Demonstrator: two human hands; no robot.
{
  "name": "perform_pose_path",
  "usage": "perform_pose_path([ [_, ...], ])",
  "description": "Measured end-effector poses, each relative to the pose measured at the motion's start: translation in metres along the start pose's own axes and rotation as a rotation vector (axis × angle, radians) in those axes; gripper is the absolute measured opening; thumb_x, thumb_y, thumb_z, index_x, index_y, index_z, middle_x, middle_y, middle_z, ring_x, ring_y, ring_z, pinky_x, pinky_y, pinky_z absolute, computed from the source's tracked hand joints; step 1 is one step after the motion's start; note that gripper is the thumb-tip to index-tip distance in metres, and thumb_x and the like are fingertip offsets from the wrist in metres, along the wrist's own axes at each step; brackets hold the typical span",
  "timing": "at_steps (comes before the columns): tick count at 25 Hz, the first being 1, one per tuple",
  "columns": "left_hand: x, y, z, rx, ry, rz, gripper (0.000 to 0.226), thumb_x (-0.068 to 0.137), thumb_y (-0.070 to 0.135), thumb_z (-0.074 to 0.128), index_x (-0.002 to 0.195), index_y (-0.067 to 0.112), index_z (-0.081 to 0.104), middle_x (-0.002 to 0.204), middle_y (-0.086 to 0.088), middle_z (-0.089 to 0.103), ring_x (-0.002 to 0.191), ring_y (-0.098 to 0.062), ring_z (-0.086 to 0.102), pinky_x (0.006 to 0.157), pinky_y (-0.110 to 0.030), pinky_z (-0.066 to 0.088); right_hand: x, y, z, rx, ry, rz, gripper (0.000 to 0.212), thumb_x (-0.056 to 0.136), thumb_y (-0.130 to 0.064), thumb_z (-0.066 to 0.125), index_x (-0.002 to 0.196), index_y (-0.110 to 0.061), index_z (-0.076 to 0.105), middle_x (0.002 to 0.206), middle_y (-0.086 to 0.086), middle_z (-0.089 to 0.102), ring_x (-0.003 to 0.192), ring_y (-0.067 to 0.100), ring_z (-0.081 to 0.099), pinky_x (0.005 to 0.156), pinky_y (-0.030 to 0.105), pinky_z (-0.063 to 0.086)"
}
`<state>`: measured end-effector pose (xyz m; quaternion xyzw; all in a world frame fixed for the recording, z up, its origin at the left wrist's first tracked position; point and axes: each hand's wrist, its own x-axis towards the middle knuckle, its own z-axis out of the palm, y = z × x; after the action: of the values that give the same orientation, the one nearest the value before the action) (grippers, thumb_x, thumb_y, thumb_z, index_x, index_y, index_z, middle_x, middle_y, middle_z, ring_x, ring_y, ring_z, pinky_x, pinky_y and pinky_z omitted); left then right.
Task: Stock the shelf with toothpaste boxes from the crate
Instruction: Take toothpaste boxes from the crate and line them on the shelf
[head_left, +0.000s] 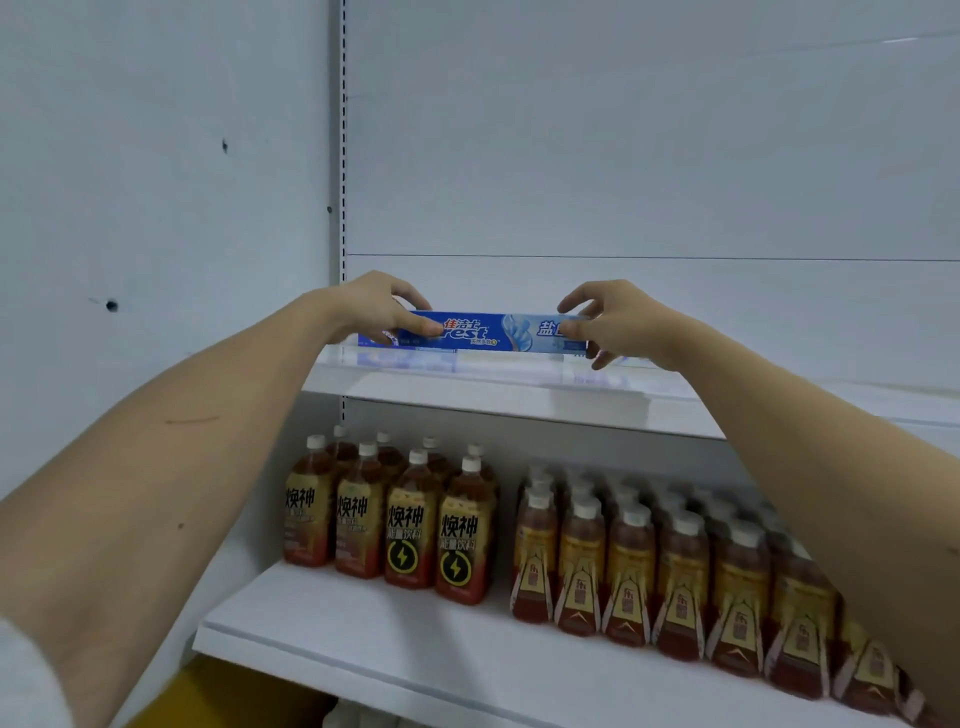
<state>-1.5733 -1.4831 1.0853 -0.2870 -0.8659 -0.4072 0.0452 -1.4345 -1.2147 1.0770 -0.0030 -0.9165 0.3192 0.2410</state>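
Observation:
A blue toothpaste box (488, 332) lies lengthwise along the front of the upper white shelf (519, 400), behind its clear plastic lip. My left hand (374, 306) pinches the box's left end, thumb on the front face and fingers over the top. At the right end my right hand (618, 325) pinches it the same way. Both arms reach up from the lower corners. The crate is out of view.
The lower shelf (363, 629) carries several brown drink bottles (405, 525) at the left and more rows of bottles (680, 577) to the right. A white wall (156, 208) stands at the left. Something yellow (218, 696) shows below the lower shelf.

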Motion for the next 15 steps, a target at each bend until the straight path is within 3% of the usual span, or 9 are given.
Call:
perform_pose_path([
  [5, 0.071, -0.019, -0.006, 0.100, -0.115, 0.052, 0.043, 0.076, 0.030, 0.081, 0.113, 0.013, 0.063, 0.106, -0.008, 0.066, 0.087, -0.017, 0.067, 0.060, -0.022, 0.054, 0.077, -0.003, 0.019, -0.255, -0.074, 0.012, 0.030, 0.087, -0.041, 0.068, 0.112, -0.024, 0.064, 0.100, 0.006, 0.061, 0.083, 0.021, 0.059, 0.056, 0.029, 0.055],
  [10, 0.158, -0.032, -0.012, 0.264, -0.199, 0.088, 0.038, 0.079, 0.034, 0.079, 0.106, 0.012, 0.064, 0.103, -0.007, 0.068, 0.092, -0.024, 0.071, 0.071, -0.028, 0.059, 0.165, 0.003, 0.043, -0.591, -0.213, 0.062, 0.039, 0.082, -0.052, 0.069, 0.114, -0.032, 0.063, 0.107, -0.002, 0.063, 0.094, 0.021, 0.063, 0.070, 0.032, 0.057],
  [13, 0.200, -0.039, -0.007, 0.294, -0.256, 0.073, 0.035, 0.079, 0.033, 0.078, 0.103, 0.012, 0.062, 0.104, -0.007, 0.068, 0.091, -0.025, 0.072, 0.081, -0.034, 0.059, 0.207, 0.017, 0.052, -0.702, -0.251, 0.100, 0.039, 0.084, -0.039, 0.071, 0.119, -0.028, 0.060, 0.114, 0.000, 0.064, 0.091, 0.022, 0.066, 0.062, 0.030, 0.054],
  [15, 0.223, -0.042, -0.002, 0.326, -0.284, 0.074, 0.038, 0.078, 0.032, 0.080, 0.105, 0.011, 0.064, 0.103, -0.007, 0.069, 0.088, -0.025, 0.073, 0.088, -0.038, 0.057, 0.229, 0.026, 0.056, -0.759, -0.305, 0.133, 0.041, 0.084, -0.032, 0.071, 0.122, -0.026, 0.057, 0.114, 0.005, 0.066, 0.077, 0.021, 0.068, 0.054, 0.027, 0.052],
])
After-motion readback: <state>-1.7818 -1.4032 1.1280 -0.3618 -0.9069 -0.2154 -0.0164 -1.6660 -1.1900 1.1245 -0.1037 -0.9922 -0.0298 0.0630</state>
